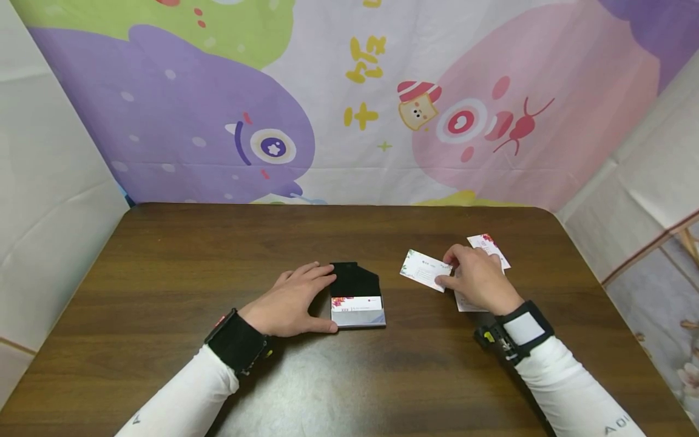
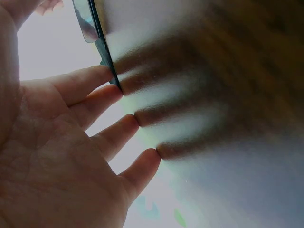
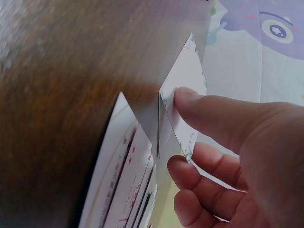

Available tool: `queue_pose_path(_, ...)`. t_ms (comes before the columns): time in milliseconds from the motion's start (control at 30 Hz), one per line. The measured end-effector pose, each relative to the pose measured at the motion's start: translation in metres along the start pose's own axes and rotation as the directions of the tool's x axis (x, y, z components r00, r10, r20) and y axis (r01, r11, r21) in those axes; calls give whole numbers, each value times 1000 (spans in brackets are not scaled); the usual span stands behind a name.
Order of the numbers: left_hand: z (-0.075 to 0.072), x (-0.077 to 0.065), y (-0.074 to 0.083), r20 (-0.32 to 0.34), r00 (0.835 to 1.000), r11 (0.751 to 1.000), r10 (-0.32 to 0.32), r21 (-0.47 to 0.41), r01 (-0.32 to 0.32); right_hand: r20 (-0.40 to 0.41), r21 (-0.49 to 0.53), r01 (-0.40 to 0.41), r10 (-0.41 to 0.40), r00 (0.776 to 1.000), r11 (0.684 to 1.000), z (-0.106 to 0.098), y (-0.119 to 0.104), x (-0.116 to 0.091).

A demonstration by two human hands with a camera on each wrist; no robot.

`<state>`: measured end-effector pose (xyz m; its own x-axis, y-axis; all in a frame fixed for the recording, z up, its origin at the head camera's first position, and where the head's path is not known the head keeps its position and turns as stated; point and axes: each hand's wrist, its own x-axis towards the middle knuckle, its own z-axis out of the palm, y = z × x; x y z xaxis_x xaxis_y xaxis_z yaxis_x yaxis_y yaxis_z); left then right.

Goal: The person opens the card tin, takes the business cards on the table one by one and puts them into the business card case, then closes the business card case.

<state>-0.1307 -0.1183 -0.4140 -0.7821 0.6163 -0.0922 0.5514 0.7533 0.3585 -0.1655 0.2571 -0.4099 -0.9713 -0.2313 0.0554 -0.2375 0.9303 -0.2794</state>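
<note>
A black card case [image 1: 355,280] lies with its flap folded back. In its pocket sits a business card [image 1: 357,303] with red flowers. My left hand [image 1: 289,300] is spread along the case's left side, thumb at the lower corner and fingertips by the flap; the left wrist view shows the fingers extended, tips on the table. Off to the right, my right hand [image 1: 480,276] pinches a white business card with green leaf print [image 1: 423,269] between thumb and fingers. In the right wrist view this card [image 3: 183,90] is tilted up.
Under and behind the right hand lie more business cards, one with red flowers [image 1: 488,249] and another partly hidden [image 1: 466,304]. The brown wooden table [image 1: 218,243] ends at a cartoon-printed curtain [image 1: 349,164] at the back.
</note>
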Motion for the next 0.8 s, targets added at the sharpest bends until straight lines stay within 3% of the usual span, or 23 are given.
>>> queue_pose_path(233,-1,-1,1,-1,1000,1000,6,-5,-6,12,51,-11,10,1000,999,-3,-1,-1)
queue_pose_path(800,-3,-2,1,6,1000,1000,6,-20,-6,1,195,54,-56,998,979,-11,-8,-1)
